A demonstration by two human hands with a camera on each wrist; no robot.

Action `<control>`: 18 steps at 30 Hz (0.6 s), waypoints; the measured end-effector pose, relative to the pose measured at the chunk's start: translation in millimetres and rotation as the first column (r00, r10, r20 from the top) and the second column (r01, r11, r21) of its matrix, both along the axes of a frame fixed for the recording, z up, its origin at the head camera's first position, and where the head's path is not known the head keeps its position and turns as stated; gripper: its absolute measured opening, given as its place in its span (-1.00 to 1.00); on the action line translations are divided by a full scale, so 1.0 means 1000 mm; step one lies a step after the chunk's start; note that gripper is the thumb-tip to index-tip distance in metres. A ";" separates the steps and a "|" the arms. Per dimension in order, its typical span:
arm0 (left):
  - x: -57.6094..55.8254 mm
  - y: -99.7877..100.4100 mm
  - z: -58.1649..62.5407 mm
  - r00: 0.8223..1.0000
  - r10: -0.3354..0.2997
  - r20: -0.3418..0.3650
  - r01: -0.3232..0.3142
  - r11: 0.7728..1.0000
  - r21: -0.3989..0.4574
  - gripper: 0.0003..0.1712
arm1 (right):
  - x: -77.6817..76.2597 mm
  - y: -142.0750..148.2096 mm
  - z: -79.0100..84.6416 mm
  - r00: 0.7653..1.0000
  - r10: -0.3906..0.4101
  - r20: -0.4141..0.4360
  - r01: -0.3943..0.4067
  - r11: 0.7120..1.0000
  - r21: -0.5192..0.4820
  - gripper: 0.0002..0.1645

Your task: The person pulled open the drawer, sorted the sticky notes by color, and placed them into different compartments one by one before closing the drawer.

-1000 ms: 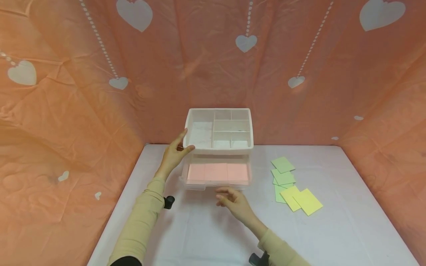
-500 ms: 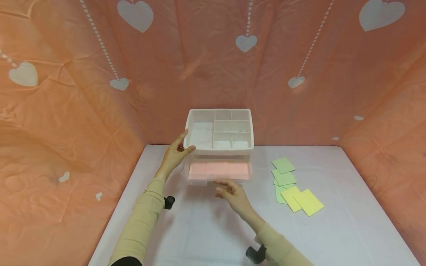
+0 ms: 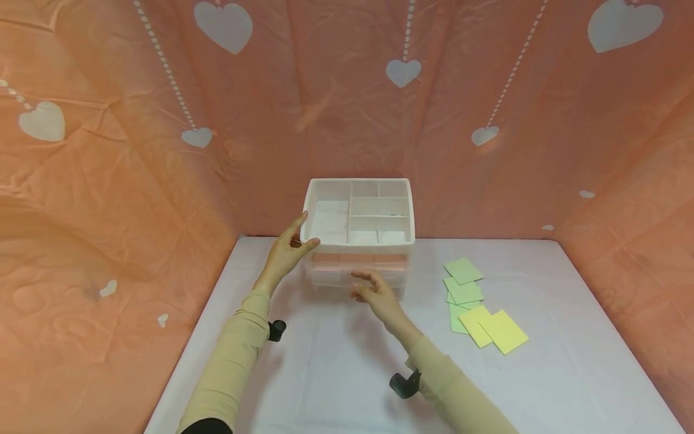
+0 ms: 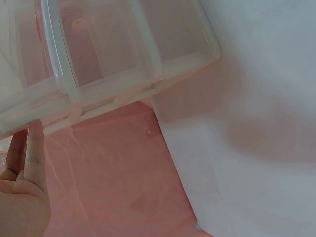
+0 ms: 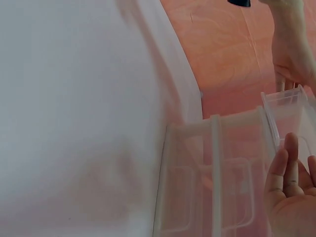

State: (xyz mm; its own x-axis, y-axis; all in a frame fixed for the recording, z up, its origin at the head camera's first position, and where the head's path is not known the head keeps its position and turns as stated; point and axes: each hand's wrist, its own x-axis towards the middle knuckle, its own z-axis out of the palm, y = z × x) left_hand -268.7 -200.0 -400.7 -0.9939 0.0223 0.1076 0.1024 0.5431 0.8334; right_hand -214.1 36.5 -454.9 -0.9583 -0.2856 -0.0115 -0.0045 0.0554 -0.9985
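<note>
A white plastic drawer organizer [image 3: 358, 248] with a divided top tray stands at the back of the table. My left hand [image 3: 282, 256] rests on its left front corner, thumb at the front rim and fingers along the side. The left wrist view shows straight fingers [image 4: 35, 158] against the box. Just below the tray, a clear drawer [image 5: 279, 116] sticks out slightly, with pink paper [image 3: 331, 259] showing through. My right hand [image 3: 384, 304] is at its front, fingers loosely bent and gripping nothing. More clear drawers [image 5: 237, 192] lie below, pushed in.
Green square notes [image 3: 463, 292] and two yellow ones [image 3: 504, 331] lie overlapping on the white table [image 3: 336, 386], right of the organizer. An orange cloth with white hearts [image 3: 347, 120] hangs behind and at both sides.
The drawer with the pink paper has slid back into the organizer, nearly all the way. My right hand has moved forward with it. My left hand has stayed on the corner.
</note>
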 end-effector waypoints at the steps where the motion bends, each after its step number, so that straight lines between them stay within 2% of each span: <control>1: 0.000 0.000 0.000 1.000 -0.001 -0.001 0.001 1.000 0.000 -0.18 | -0.002 -0.001 0.000 1.000 -0.004 0.002 0.004 1.000 0.002 -0.58; 9: -0.001 0.000 0.000 1.000 0.006 -0.010 -0.007 1.000 -0.006 -0.17 | -0.013 -0.005 0.004 1.000 -0.013 0.028 0.014 1.000 -0.027 -0.55; 18: 0.000 0.000 0.000 1.000 0.003 -0.017 -0.003 1.000 -0.010 -0.17 | -0.019 -0.007 0.007 0.999 -0.006 0.046 0.006 1.000 -0.009 -0.54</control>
State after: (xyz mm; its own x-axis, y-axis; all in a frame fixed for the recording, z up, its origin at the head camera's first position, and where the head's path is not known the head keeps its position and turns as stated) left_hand -269.0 -199.8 -400.6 -0.9921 0.0205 0.1240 0.1146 0.5522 0.8258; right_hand -233.1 29.7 -447.7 -0.9585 -0.2803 -0.0527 0.0413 0.0464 -0.9981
